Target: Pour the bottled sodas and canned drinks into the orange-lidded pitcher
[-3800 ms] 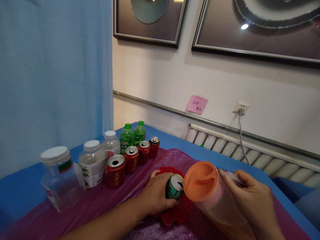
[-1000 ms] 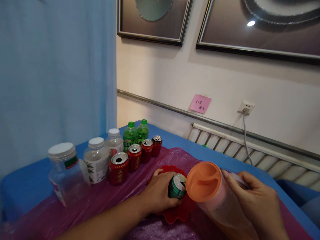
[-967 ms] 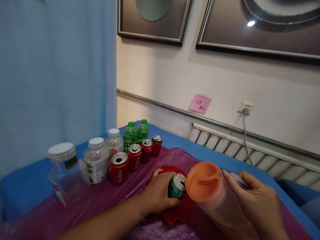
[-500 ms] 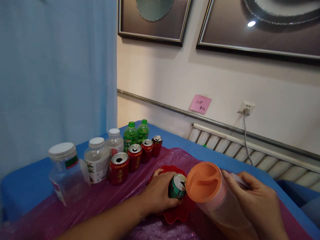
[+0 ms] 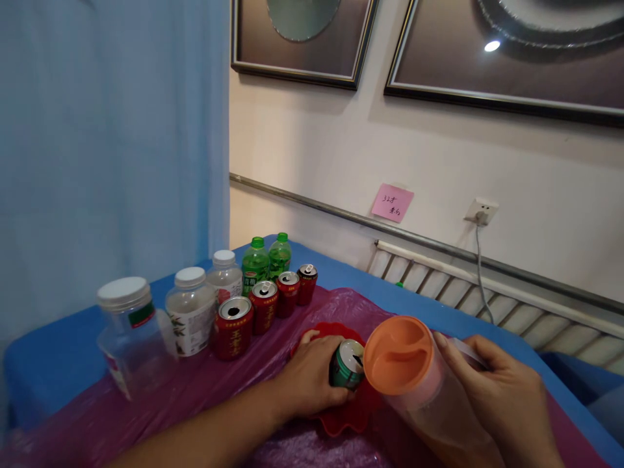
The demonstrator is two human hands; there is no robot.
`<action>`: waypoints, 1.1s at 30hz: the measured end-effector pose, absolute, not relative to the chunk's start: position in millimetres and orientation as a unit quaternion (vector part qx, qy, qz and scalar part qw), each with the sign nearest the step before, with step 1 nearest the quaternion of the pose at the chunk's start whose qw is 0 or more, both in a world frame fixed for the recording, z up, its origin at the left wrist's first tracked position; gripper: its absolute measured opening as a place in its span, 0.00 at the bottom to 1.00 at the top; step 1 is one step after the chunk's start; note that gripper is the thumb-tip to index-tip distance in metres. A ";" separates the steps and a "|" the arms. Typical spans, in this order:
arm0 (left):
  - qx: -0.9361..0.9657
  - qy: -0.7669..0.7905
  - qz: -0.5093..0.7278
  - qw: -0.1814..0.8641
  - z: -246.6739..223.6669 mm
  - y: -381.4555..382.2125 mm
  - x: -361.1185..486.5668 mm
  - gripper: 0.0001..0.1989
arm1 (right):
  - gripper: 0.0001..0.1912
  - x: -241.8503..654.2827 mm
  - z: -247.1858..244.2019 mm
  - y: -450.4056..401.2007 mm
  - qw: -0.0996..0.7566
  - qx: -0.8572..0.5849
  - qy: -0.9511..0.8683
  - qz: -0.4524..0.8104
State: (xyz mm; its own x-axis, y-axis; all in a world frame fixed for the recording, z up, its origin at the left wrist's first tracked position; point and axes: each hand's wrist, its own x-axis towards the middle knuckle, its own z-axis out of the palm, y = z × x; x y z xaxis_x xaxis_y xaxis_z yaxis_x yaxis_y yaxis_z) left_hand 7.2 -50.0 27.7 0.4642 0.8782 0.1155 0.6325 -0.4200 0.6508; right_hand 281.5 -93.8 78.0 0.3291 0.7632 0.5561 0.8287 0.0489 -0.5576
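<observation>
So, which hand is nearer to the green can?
Left. The left hand is wrapped around the green can; the right hand is off to the can's right, holding the orange-lidded pitcher between them.

The left hand [image 5: 312, 377] hides the left side of the green can [image 5: 345, 374] and, with the can, part of the red dish [image 5: 338, 419]. The right hand [image 5: 507, 390] covers part of the handle of the pitcher [image 5: 433, 409], whose base is out of sight. Liquid level in either vessel is unclear. The tabletop [image 5: 58, 338] loses its near edge below the view. Toward its far edge, red cans [image 5: 234, 335] partly block 2 green bottles [image 5: 255, 263]. The view's top crops 2 framed pictures [image 5: 312, 55].
</observation>
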 end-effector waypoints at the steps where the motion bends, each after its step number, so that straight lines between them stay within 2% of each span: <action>1: 0.812 0.465 0.226 0.273 28.0 -50.1 7.2 0.27 | 0.31 281.4 78.2 -93.8 0.438 -0.688 -0.577 -0.034; 33: 0.809 0.467 0.231 0.273 28.9 -51.0 8.8 0.27 | 0.31 278.3 78.5 -97.4 0.430 -0.701 -0.569 -0.022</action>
State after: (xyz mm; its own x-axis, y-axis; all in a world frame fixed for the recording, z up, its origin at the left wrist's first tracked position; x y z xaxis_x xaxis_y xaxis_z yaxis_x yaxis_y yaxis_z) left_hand 8.8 -51.0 28.9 0.4576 0.8813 0.1180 0.6288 -0.4145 0.6579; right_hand 278.3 -97.4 78.5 0.3521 0.7782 0.5200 0.8161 0.0168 -0.5777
